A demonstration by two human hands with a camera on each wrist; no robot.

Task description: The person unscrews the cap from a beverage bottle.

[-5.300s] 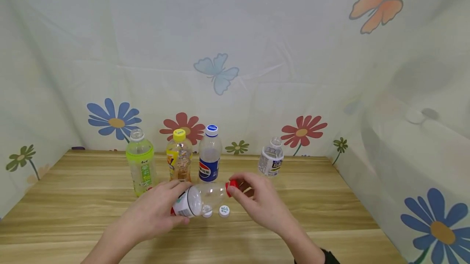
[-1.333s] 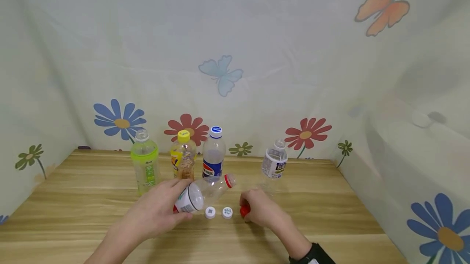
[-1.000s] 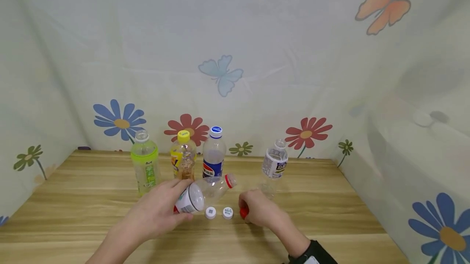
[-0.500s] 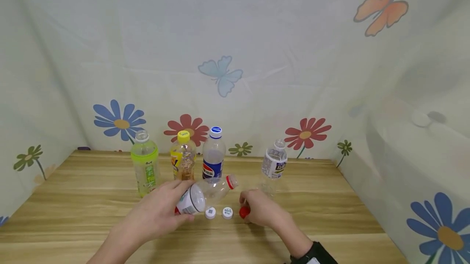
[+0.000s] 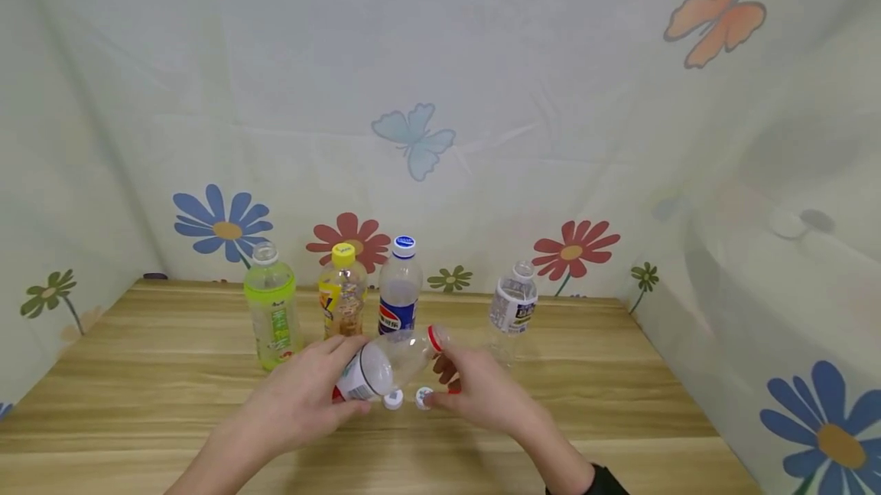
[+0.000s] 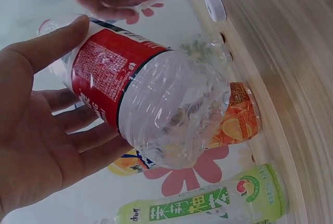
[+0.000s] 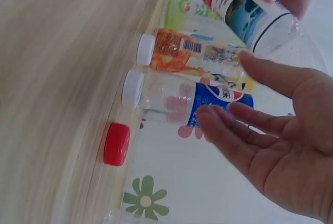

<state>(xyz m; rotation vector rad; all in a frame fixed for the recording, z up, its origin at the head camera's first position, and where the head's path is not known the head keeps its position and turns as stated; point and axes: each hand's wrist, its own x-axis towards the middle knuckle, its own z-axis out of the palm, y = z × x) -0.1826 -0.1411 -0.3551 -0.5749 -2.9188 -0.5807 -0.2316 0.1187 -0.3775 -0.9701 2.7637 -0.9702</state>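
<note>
My left hand (image 5: 303, 395) grips a clear plastic bottle (image 5: 402, 361) round its red-and-white label. The bottle is tilted, its uncapped mouth with a red neck ring pointing up to the right. Beside that neck is my right hand (image 5: 485, 392), which overlaps it in the head view. The right wrist view shows this hand's fingers (image 7: 229, 141) loosely spread and holding nothing. A red cap (image 7: 116, 144) sits on the table, mostly hidden behind the right hand in the head view. Two white caps (image 5: 393, 399) lie to its left, in a row with it.
Behind the hands stand a green-labelled bottle (image 5: 271, 311) without a cap, a yellow-capped bottle (image 5: 342, 292) and a blue-capped cola bottle (image 5: 399, 288). An uncapped clear bottle (image 5: 513, 304) stands at right. A flowered cloth backdrop (image 5: 440, 59) surrounds the wooden table (image 5: 592, 380).
Earlier my right hand pinched the red cap at the bottle's mouth, then set it on the table right of the white caps. It has let go and moved up-left to the bottle's neck.
</note>
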